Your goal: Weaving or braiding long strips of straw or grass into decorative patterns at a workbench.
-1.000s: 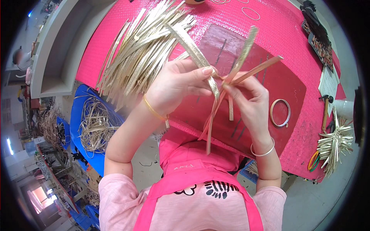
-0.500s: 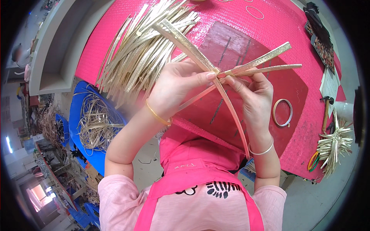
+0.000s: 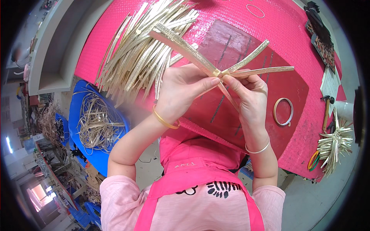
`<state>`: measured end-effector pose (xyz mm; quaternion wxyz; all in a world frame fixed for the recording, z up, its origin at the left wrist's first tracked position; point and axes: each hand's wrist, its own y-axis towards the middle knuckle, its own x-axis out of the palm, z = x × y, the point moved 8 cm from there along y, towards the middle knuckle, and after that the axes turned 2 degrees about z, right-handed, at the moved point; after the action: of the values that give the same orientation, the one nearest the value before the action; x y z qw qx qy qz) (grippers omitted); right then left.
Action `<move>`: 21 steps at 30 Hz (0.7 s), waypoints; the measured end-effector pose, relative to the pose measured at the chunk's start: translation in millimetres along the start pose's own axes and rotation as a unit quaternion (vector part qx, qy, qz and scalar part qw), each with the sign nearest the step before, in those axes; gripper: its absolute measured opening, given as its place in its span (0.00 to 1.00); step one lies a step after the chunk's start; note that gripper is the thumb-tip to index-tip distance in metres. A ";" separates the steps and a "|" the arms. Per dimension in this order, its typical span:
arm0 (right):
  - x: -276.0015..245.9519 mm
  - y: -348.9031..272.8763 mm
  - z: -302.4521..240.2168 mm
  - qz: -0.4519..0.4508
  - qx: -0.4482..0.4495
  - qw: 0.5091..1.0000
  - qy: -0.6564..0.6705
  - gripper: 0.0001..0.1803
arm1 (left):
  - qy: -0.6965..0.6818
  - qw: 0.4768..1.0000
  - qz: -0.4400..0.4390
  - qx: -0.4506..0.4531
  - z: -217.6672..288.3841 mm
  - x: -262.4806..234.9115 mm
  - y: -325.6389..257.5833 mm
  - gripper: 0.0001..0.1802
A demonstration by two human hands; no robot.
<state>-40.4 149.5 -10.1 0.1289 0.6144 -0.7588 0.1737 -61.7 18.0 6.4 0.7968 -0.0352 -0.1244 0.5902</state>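
Note:
Both my hands pinch a small woven knot of flat gold strips above the dark red mat. My left hand is closed on the knot's left side, thumb on top; a wider doubled strip runs from there to the upper left. My right hand grips the knot from the right, its thumb tip close to the left thumb. Two strip ends fan out to the upper right, and another passes down behind the right hand. Fingers under the knot are partly hidden. A pile of loose gold strips lies beyond my left hand.
On the mat's right side lies a tape-like ring. A hammer and a gold strip bundle are at the table's right edge. A blue bin with tangled strips stands left, below a grey tray. Pink sheeting covers the table.
My hands have drawn closer together around the knot. The upper right strip end has swung up and leftward, and the long strip hanging toward my right wrist now shows only a short piece.

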 end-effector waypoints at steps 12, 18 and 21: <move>27.8 -1.6 -58.2 -0.069 -0.250 0.905 -0.338 0.11 | 0.377 0.859 0.083 0.337 67.6 18.5 -17.9 0.06; 46.0 -28.5 -77.1 -0.055 -0.519 0.713 -0.468 0.08 | -0.010 0.994 -0.079 -0.072 23.2 5.2 6.9 0.10; 39.7 -17.6 -70.4 -0.052 -0.345 0.840 -0.416 0.08 | 0.005 0.996 -0.072 -0.058 23.3 5.6 4.5 0.09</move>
<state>-32.9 140.7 71.8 0.0135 0.5833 -0.7188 -0.3779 -70.0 22.6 28.9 0.8343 -0.0748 -0.1567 0.5233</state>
